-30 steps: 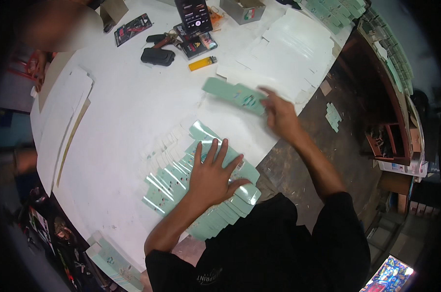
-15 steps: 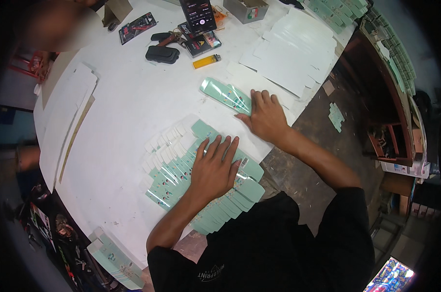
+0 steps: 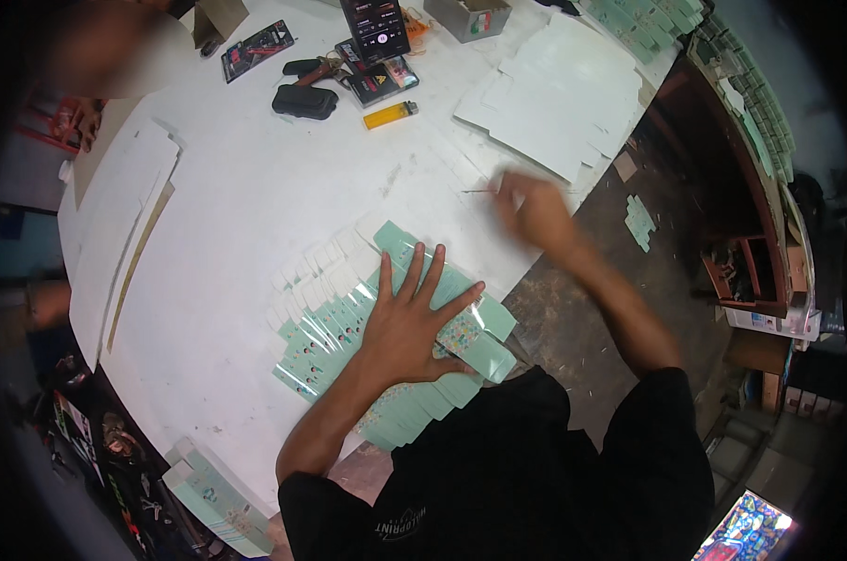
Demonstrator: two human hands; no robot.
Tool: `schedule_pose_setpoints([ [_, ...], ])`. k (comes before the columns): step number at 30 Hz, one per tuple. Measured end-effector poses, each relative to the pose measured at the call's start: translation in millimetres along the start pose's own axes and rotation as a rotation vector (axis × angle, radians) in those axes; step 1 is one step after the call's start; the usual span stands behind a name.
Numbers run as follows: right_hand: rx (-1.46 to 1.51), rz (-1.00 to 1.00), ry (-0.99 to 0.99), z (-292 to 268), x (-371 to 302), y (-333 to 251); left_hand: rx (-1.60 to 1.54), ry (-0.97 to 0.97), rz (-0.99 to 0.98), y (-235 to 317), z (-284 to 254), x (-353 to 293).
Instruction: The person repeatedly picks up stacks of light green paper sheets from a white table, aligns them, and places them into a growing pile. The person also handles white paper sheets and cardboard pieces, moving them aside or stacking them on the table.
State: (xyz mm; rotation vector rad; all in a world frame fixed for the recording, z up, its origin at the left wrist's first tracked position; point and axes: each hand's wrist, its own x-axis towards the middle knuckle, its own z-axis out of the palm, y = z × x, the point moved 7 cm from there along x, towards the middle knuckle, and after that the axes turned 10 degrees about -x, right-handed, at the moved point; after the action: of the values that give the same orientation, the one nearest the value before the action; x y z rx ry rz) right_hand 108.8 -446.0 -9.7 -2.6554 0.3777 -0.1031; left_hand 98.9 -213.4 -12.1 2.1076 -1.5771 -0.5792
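My left hand (image 3: 409,318) lies spread and palm down on a fanned row of flat mint-green printed cartons (image 3: 325,351). Its fingers point away from me, across the uppermost carton (image 3: 484,341), and the thumb sits over the near part of the fan. White flaps stick out along the fan's far left side. My right hand (image 3: 535,210) is smeared by motion above the table's right edge. Its fingers look curled together, and a thin dark line (image 3: 479,192) shows at their tips; I cannot make out what it is.
White sheets (image 3: 554,98) are stacked at the far right. A yellow lighter (image 3: 390,115), a black case (image 3: 304,102), a phone (image 3: 376,28) and a grey box (image 3: 470,17) stand beyond. More sheets (image 3: 129,224) lie left. A green carton stack (image 3: 217,500) stands lower left. Another person's hand (image 3: 89,124) shows far left.
The folded mint-green carton under my right hand no longer lies on the table there. That hand has lifted and curled. My left hand has spread its fingers wider on the fan.
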Motion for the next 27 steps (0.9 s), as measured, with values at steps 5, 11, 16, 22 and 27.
schedule_pose_setpoints([
  [5, -0.118, -0.151, 0.219, -23.8, 4.0, 47.4, 0.068, 0.066, -0.006, 1.6, 4.2, 5.3],
  [11, -0.398, -0.361, 0.267, 7.4, -19.0, -30.4, -0.025, 0.214, 0.033, -4.9, 8.1, 3.4],
  [16, 0.069, -0.163, 0.052, -3.2, -29.4, -54.3, -0.015, 0.283, -0.021, 0.3, -2.1, 4.6],
  [22, 0.163, -0.023, -0.315, 48.1, -38.9, -38.0, 0.108, 0.072, 0.066, -6.0, 21.0, 6.9],
  [27, -0.521, -0.272, 0.099, -20.0, -15.8, 66.7, 0.018, 0.057, 0.028, 10.4, 0.0, 7.8],
])
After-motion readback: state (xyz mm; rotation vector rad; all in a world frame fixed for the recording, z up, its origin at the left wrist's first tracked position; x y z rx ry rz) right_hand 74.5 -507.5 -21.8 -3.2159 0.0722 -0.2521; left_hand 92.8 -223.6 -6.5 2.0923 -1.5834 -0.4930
